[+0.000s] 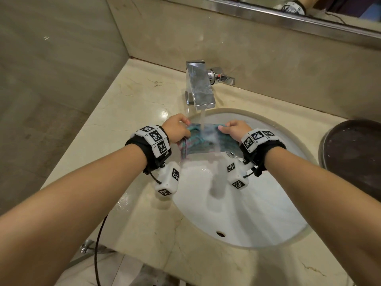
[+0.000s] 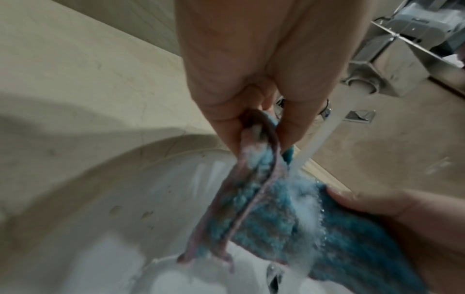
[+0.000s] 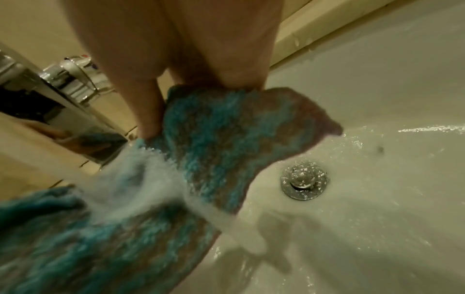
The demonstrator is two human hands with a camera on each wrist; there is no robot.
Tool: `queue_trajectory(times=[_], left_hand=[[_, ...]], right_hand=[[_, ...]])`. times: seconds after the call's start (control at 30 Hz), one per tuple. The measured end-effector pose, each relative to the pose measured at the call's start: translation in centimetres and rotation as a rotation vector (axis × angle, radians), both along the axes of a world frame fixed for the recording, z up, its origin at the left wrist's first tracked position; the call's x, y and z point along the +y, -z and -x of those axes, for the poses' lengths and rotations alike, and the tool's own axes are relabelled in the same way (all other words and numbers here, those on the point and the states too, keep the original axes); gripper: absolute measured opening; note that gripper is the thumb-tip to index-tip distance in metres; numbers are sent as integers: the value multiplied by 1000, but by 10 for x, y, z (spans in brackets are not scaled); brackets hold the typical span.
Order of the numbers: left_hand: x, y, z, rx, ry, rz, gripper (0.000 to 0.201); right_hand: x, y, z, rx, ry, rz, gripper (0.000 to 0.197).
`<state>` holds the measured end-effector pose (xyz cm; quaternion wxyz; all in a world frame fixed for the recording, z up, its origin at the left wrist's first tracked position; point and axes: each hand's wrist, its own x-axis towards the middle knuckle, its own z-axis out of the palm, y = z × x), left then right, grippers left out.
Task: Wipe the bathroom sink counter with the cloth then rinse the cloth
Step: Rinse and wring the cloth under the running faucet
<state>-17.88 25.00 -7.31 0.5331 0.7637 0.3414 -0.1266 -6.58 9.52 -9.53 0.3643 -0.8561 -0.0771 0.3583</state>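
Observation:
A blue and pink striped cloth [image 1: 203, 141] is stretched between my two hands under the running chrome faucet [image 1: 199, 85], above the white sink basin [image 1: 237, 203]. My left hand [image 1: 178, 129] pinches the cloth's left end [image 2: 254, 179] between thumb and fingers. My right hand [image 1: 234, 130] grips the cloth's right end [image 3: 226, 127]. The water stream [image 1: 203, 118] hits the middle of the cloth [image 2: 307, 206] and runs down into the basin near the metal drain [image 3: 303, 182].
A beige marble counter [image 1: 132, 112] surrounds the basin. A dark round tray [image 1: 354, 153] sits at the right edge. The faucet's lever handle [image 1: 223, 76] sticks out to the right. A mirror edge [image 1: 309, 19] runs above the backsplash. A black cable [image 1: 99, 244] hangs at the counter's front.

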Motion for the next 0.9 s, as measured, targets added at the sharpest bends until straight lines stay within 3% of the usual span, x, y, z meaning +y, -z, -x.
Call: queue_trajectory(times=[0.27,0.4,0.5,0.57,0.7,0.8,0.9], left_hand=[[-6,7,2,60,87,48,27],[-13,7,-2,-27,165,-80,52],[-16,4,-6,-83,164,-69,64],[-17,0,-7,-105,148,-52,62],[-14,0,-7,-35,152,-188,47],[-11,5,-5,-59,138,-189,33],[-13,4,-5,-95,97,-157,29]], right_hand=[[17,-6,9,18,-21,-147,31],[29,-12,19,148,-46,-239,24],[35,-18,22,231,-78,-237,23],[36,-21,22,267,-72,-269,19],[31,-27,16,337,-105,-368,37],[27,-32,14,233,-289,-169,23],[24,-35,16,142,-409,52,37]])
